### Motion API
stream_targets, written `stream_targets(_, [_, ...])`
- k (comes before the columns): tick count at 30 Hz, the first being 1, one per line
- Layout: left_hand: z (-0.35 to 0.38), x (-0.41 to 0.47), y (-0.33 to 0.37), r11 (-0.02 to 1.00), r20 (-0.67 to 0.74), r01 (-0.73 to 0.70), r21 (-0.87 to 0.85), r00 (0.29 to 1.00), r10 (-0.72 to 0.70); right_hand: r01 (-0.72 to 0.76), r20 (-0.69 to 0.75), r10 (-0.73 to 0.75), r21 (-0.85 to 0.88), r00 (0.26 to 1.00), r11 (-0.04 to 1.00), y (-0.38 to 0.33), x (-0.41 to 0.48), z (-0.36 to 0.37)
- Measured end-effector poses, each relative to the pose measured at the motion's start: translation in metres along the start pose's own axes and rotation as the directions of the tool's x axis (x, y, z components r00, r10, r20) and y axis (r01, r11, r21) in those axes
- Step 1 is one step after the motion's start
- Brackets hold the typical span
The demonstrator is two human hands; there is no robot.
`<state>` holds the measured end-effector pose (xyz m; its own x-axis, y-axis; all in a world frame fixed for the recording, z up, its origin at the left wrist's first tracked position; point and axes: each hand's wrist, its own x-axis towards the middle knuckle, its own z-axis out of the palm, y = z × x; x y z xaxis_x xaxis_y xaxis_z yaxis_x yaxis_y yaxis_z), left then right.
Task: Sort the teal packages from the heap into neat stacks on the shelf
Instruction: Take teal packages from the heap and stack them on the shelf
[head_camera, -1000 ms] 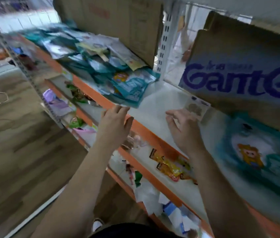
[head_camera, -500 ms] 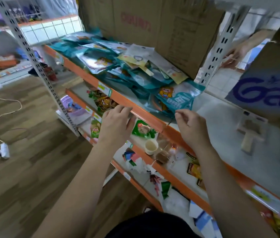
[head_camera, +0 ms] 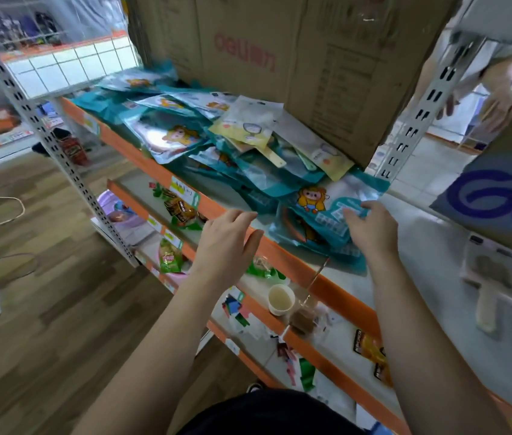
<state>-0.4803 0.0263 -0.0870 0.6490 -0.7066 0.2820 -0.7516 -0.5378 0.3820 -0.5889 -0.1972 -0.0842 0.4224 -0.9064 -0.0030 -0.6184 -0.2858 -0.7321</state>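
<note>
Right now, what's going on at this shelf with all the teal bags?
A person reaches both hands toward a heap of teal packages lying jumbled on the orange-edged shelf, in front of a big cardboard box. The right hand has its fingers on the nearest package, the one with a cartoon figure; whether it grips is unclear. The left hand hovers open over the shelf's edge, holding nothing. No neat stack shows yet.

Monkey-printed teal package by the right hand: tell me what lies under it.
Under the monkey-printed package, edges of more teal packages show, on the white shelf. Their count and prints are covered.
</note>
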Motion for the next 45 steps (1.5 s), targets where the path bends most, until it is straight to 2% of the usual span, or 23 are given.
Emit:
stream_targets(2, [0.007, 0.009, -0.002, 1.000, -0.002, -0.007, -0.015, 1.000, 0.007, -0.142, 0.016, 0.142, 0.229, 0.990, 0.963, 0.000, 0.012, 0.004])
stream_targets(4, [0.013, 0.014, -0.004, 0.999, 0.009, -0.016, -0.033, 1.000, 0.017, -0.303, 0.118, 0.283, 0.486, 0.952, 0.820, -0.002, 0.022, 0.008])
stream_targets(6, [0.018, 0.018, -0.004, 0.998, 0.037, -0.025, -0.058, 0.999, 0.027, -0.385, 0.209, 0.331, 0.635, 0.920, 0.669, -0.004, 0.027, 0.009])
stream_targets(12, [0.028, 0.034, -0.008, 0.990, 0.070, -0.087, -0.115, 0.993, 0.095, -0.489, 0.345, 0.350, 0.678, 0.871, 0.549, 0.000, 0.021, 0.006])
stream_targets(14, [0.031, 0.040, -0.010, 0.984, 0.077, -0.120, -0.135, 0.988, 0.131, -0.503, 0.316, 0.409, 0.690, 0.856, 0.520, 0.008, 0.012, -0.001])
stream_targets(17, [0.038, 0.048, -0.011, 0.977, 0.118, -0.136, -0.165, 0.981, 0.157, -0.464, 0.189, 0.489, 0.705, 0.851, 0.535, 0.024, -0.004, -0.018])
stream_targets(20, [0.045, 0.056, -0.007, 0.972, 0.131, -0.117, -0.204, 0.981, 0.145, -0.397, 0.106, 0.481, 0.728, 0.870, 0.559, 0.043, -0.026, -0.033])
stream_targets(23, [0.051, 0.068, 0.002, 0.966, 0.186, 0.055, -0.254, 0.982, -0.007, -0.346, 0.052, 0.470, 0.748, 0.881, 0.566, 0.055, -0.049, -0.044])
stream_targets(25, [0.057, 0.077, 0.010, 0.971, 0.242, 0.132, -0.198, 0.967, -0.082, -0.325, 0.024, 0.484, 0.770, 0.875, 0.549, 0.060, -0.063, -0.051])
stream_targets(29, [0.062, 0.091, 0.022, 0.967, 0.317, 0.184, -0.174, 0.941, -0.121, -0.311, -0.047, 0.535, 0.770, 0.844, 0.557, 0.069, -0.086, -0.060])
stream_targets(31, [0.063, 0.093, 0.024, 0.950, 0.346, 0.218, -0.224, 0.929, -0.131, -0.324, -0.067, 0.559, 0.755, 0.827, 0.570, 0.073, -0.095, -0.064])
stream_targets(35, [0.070, 0.091, 0.027, 0.836, 0.445, 0.363, -0.412, 0.881, -0.163, -0.311, -0.088, 0.568, 0.764, 0.818, 0.566, 0.079, -0.110, -0.070])
stream_targets(38, [0.072, 0.092, 0.034, 0.705, 0.507, 0.451, -0.547, 0.849, -0.150, -0.285, -0.098, 0.567, 0.787, 0.818, 0.547, 0.084, -0.113, -0.078])
stream_targets(43, [0.067, 0.087, 0.059, 0.497, 0.534, 0.505, -0.706, 0.840, -0.095, -0.231, -0.124, 0.563, 0.824, 0.817, 0.517, 0.092, -0.111, -0.097])
stream_targets(45, [0.065, 0.081, 0.071, 0.488, 0.510, 0.477, -0.731, 0.857, -0.074, -0.211, -0.140, 0.558, 0.829, 0.818, 0.518, 0.098, -0.110, -0.109])
